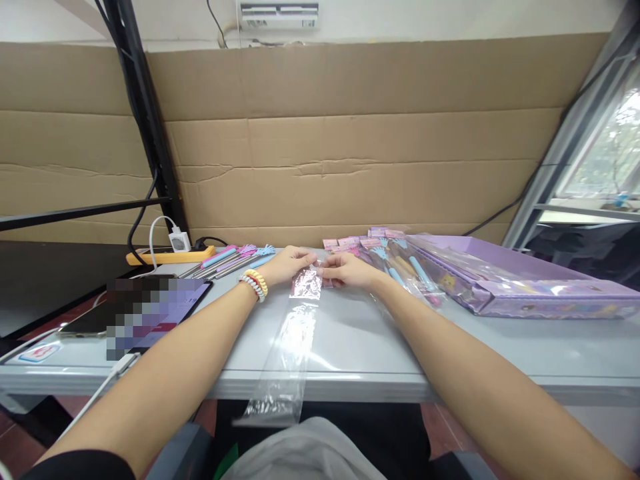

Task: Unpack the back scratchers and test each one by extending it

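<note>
A long clear plastic bag (295,333) lies down the middle of the table, its lower end hanging past the front edge. Its top end, with a pinkish printed part, is between my two hands. My left hand (290,263), wearing beaded bracelets at the wrist, has its fingers closed on the left side of that top end. Opposite it, my right hand (347,270) pinches the right side. Beyond my left hand lie several loose back scratchers (235,260) with metal rods and pink or blue hands. Several bagged back scratchers (400,263) lie beside my right hand.
A purple box (550,300) with plastic bags in it stands on the right. On the left are a phone (120,307), a tablet (175,313), and a yellow power strip (170,256) with a white charger (179,239). Cardboard (350,147) lines the wall behind.
</note>
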The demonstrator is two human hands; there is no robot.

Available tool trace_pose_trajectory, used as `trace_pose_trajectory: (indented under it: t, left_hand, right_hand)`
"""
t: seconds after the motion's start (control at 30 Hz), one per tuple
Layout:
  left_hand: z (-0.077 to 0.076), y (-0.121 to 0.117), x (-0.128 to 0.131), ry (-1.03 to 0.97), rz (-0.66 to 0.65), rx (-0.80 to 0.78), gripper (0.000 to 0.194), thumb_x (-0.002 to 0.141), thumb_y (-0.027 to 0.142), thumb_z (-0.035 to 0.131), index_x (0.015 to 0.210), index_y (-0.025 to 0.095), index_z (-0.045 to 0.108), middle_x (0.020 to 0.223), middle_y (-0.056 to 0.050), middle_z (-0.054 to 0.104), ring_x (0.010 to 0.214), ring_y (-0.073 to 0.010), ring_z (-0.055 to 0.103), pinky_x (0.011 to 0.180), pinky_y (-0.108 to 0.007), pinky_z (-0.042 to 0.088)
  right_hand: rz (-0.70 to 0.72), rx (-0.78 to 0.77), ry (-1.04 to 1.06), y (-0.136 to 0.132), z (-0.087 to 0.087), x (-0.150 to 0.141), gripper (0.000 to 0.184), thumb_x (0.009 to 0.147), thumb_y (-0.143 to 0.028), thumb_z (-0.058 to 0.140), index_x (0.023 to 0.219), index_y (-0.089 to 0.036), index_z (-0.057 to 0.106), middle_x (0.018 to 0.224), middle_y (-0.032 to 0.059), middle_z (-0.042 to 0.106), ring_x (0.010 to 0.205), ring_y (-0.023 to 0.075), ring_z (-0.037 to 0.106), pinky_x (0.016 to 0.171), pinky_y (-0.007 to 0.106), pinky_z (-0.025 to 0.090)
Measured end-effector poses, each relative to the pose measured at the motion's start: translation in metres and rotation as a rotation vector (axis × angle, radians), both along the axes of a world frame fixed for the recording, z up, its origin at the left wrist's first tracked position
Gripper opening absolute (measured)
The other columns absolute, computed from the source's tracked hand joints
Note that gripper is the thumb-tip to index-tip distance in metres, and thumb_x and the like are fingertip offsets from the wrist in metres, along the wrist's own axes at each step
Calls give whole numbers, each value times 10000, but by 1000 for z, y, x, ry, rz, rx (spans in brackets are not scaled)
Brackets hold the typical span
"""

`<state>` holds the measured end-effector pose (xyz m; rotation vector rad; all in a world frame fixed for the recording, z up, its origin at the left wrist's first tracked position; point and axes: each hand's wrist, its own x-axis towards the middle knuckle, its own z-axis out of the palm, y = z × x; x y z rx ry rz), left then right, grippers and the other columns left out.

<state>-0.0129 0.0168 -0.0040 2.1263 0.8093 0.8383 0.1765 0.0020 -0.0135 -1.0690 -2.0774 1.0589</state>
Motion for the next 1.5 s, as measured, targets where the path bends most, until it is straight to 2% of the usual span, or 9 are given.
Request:
trace_pose_trajectory:
  t: [0.23,0.47,0.57,0.7,0.93,1.07,1.27,1.37,1.5]
  left_hand:
    - [-1,5,2,-120,186,28,422,803,541,461,784,137,583,488,37,430,445,-89,419,441,-213,340]
    - [0,3,1,-87,215,-4,563,817,628,314,856,135,583,564,-1,506,472,-111,468,474,-244,391]
    - [-3,3,-1,78,185,144,531,803,608,363,912,141,593,745,-47,613,632,-154,553,599,-280,439]
    - [-7,6,-1,249,197,364,506,808,574,395,1004,155,601,987,-75,641,875,-211,569,785,-329,431]
    - [-9,13,-2,277,303,484,474,859,517,329,943,149,617,1013,-88,631,945,-222,555,845,-346,415]
    - [-8,11,-3,327,235,467,513,823,591,349,910,165,622,992,-78,613,932,-221,553,848,-335,413]
    - [-14,13,-8,597,189,308,734,748,716,318,1193,165,512,1270,-129,472,1139,-260,469,957,-340,345]
    - [-21,18,-10,737,158,233,799,734,748,261,1230,165,490,1306,-140,446,1185,-279,437,977,-358,318]
    - [-25,18,-9,771,151,232,819,738,753,217,1269,173,450,1319,-138,439,1197,-278,431,970,-353,322]
  right_hand:
    - [67,-12,-98,-9,8,-2,275,711,-387,620,616,-142,538,496,-33,486,423,57,386,478,227,303]
    - [-86,43,-15,2,0,1,264,711,-396,611,650,-154,523,506,-27,490,437,73,419,462,225,299]
    - [-134,93,22,4,0,1,217,721,-351,592,654,-158,518,526,-21,512,434,74,428,456,225,308]
    - [-140,114,80,4,1,0,171,723,-313,572,672,-162,511,545,-20,535,405,65,409,431,223,288]
    - [-137,69,3,3,0,0,199,711,-293,588,603,-167,478,477,-18,509,424,79,436,443,223,314]
    - [-165,72,44,1,2,-2,160,701,-279,584,624,-164,501,470,-27,494,414,78,422,434,224,298]
    - [-342,142,274,3,4,-2,124,672,-275,563,665,-163,510,597,-27,513,430,59,403,427,221,283]
    - [-392,188,298,7,2,1,111,657,-266,560,652,-163,518,605,-26,513,452,62,410,447,222,299]
    - [-428,221,313,12,-2,4,102,660,-262,556,653,-162,535,610,-20,529,469,67,414,461,223,305]
